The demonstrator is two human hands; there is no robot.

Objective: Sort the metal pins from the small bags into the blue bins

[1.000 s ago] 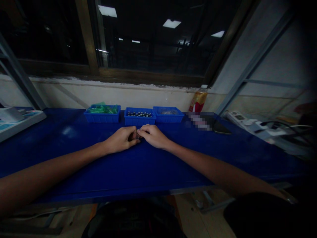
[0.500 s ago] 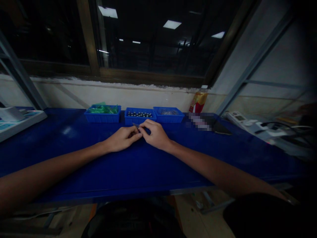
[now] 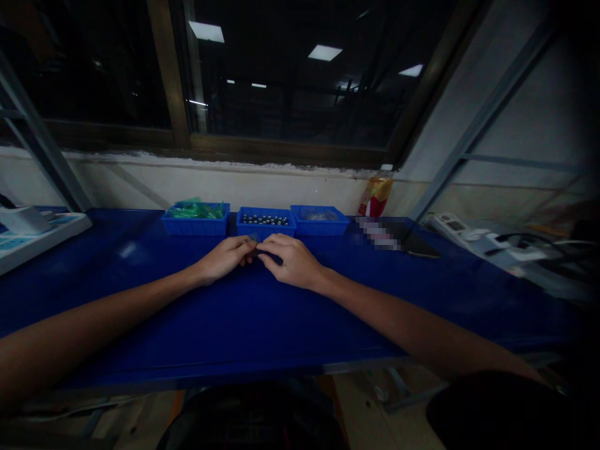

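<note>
Over the blue table, my left hand (image 3: 228,257) pinches a small see-through piece of plastic (image 3: 254,237), which looks like a little bag. My right hand (image 3: 293,261) is close beside it, thumb and fingers bent together at the plastic's edge. Whatever lies between those right fingertips is too small to make out. Just beyond the hands stands a blue bin (image 3: 266,229) with several small, shiny-topped cylindrical parts. To its left, another blue bin (image 3: 195,227) holds green plastic film. A third blue bin (image 3: 319,223) on the right has clear plastic in it.
The blue table (image 3: 244,325) runs along a wall below a dark window (image 3: 290,81). A red and yellow packet (image 3: 375,195) and a dark flat object (image 3: 419,242) are at the right. Power strips with plugs occupy the left end (image 3: 60,231) and right end (image 3: 487,240).
My left hand has shifted slightly left and its fingers have closed up more. My right fingertips have drawn a little back from it. The plastic now shows above the left fingertips.
</note>
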